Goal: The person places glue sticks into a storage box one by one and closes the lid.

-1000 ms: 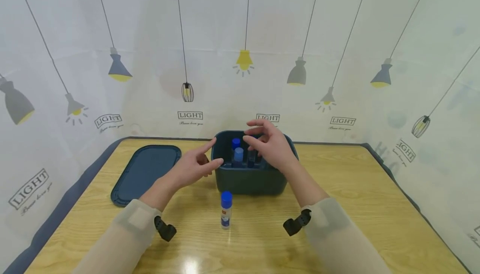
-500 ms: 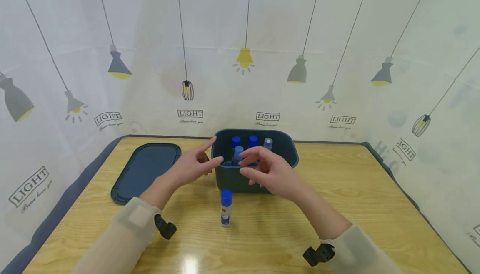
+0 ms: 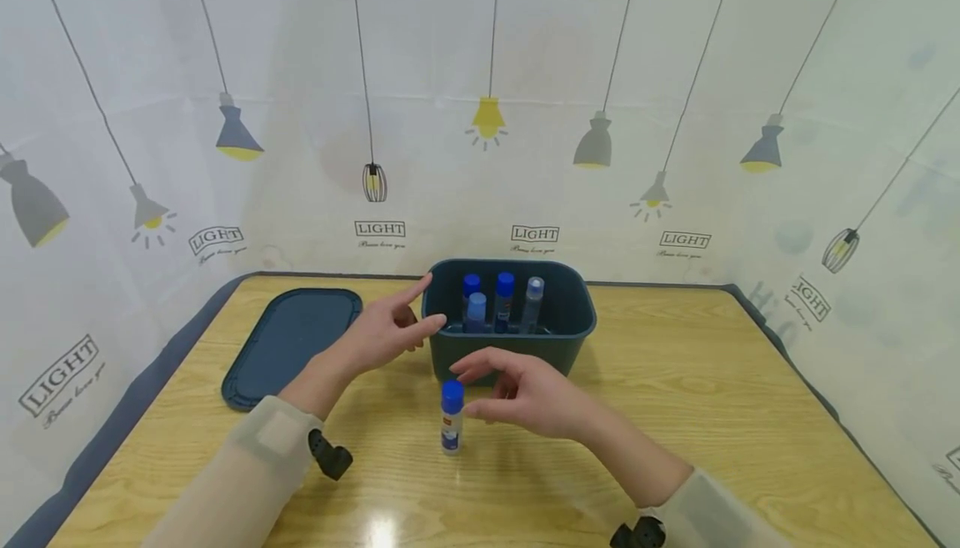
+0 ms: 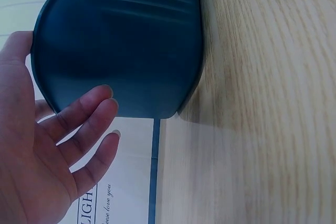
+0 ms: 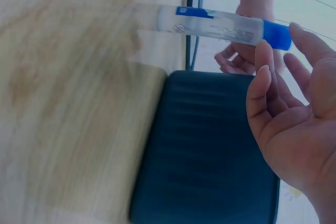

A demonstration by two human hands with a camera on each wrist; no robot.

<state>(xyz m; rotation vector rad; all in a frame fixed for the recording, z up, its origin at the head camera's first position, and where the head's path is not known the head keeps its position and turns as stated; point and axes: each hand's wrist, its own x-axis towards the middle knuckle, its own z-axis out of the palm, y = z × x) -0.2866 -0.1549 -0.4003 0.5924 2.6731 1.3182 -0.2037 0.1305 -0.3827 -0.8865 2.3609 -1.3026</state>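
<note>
An upright glue stick (image 3: pixel 452 429) with a blue cap stands on the table in front of a dark teal bin (image 3: pixel 510 356). My right hand (image 3: pixel 528 394) is at its cap, thumb and forefinger parted and the other fingers loosely bent; in the right wrist view the fingertips (image 5: pixel 264 45) overlap the cap's edge. At the bin's left end is my left hand (image 3: pixel 386 331), thumb and forefinger spread along the rim. Its other fingers lie relaxed beside the end wall in the left wrist view. Inside the bin, several glue sticks (image 3: pixel 504 298) stand, one with a clear cap.
A flat dark blue lid (image 3: pixel 300 339) lies on the wooden table (image 3: pixel 697 398) to the left of the bin. Behind the table hangs a pale cloth (image 3: pixel 435 114) printed with lamps.
My right hand has moved out from over the bin, down and toward me to the standing glue stick, uncovering the ones inside. The left hand has stayed at the rim.
</note>
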